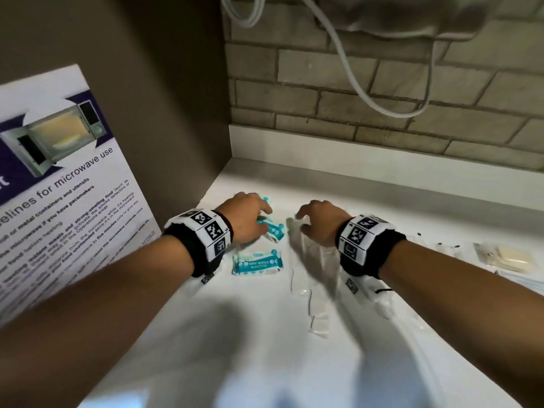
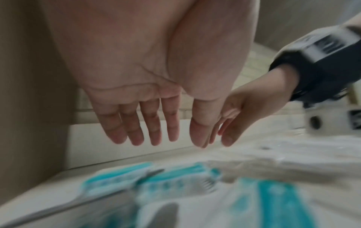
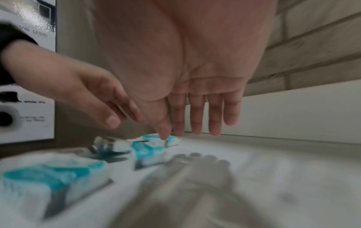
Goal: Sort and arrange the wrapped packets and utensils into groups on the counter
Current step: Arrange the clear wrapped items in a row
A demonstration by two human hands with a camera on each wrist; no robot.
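Several teal-and-white wipe packets lie on the white counter (image 1: 382,198) near the left corner. One, labelled mini wipes (image 1: 257,262), lies nearest me, and another packet (image 1: 273,230) lies beyond it. My left hand (image 1: 263,217) hovers over the far packets; the left wrist view shows this left hand (image 2: 156,141) with straight, spread fingers and nothing in it. My right hand (image 1: 301,223) hangs above clear-wrapped utensils (image 1: 316,260), fingers straight and empty as my right hand (image 3: 181,132) appears in its wrist view. The teal packets (image 3: 148,151) are blurred there.
A brown side panel with a microwave-use poster (image 1: 59,172) closes the left. A brick wall with a hanging white cable (image 1: 353,75) stands behind. More clear wrappers (image 1: 318,316) lie near me, and a beige packet (image 1: 507,257) sits at the far right.
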